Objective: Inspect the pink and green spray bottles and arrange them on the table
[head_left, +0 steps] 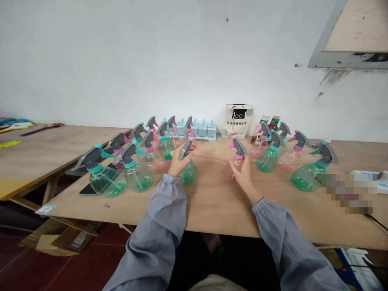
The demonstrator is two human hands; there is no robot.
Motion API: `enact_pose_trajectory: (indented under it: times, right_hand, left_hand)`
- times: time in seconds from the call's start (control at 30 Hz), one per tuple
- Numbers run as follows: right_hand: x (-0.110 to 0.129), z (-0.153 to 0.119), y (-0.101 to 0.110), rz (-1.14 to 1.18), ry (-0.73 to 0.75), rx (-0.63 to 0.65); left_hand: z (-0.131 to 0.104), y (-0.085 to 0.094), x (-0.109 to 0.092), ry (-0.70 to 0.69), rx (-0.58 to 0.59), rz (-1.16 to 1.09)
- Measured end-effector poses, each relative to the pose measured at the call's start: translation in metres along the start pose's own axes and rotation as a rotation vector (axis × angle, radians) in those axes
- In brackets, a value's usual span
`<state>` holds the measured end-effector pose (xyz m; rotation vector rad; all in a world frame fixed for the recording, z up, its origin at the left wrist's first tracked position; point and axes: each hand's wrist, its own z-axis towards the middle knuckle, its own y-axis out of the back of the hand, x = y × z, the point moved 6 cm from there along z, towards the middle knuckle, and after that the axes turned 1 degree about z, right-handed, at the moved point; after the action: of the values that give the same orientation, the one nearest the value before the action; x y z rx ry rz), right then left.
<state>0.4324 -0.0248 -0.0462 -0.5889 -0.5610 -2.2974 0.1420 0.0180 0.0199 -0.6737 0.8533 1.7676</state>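
Observation:
My left hand [178, 162] is closed around the grey-and-pink trigger head [185, 148] of a spray bottle with a green body [188, 173], which shows below and right of my fingers. The joint between head and body is hidden. My right hand [244, 174] grips a pink spray bottle [234, 169] by its body, just under its grey-and-pink head [238, 147]. Both bottles are upright at the table's middle. Close to my left hand stands a green spray bottle with a teal collar [138, 178]; another green one [267, 159] is right of my right hand.
Several green and pink spray bottles form groups on both sides, including a green one [306, 178] far right. Behind are a paper bag [238, 125], pale blue moulds [206, 131] and red-brown bottles [274, 122]. A dark phone [88, 190] lies at left, near the table's edge.

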Motion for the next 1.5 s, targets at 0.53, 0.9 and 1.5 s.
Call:
enact_pose_trajectory:
  times: [0.53,0.9,1.5]
  right_hand:
    - [-0.003,0.0,-0.003,0.013,-0.012,-0.001]
    - [0.001,-0.001,-0.003,0.02,-0.019,0.001]
    - [0.047,-0.039,-0.036,-0.063,0.245,0.362]
  left_hand:
    - [0.0,0.005,0.073,0.155,0.011,0.37]
    - [0.038,-0.013,0.103,0.243,-0.104,0.361]
    - [-0.044,-0.105,-0.041,-0.265,0.191,-0.061]
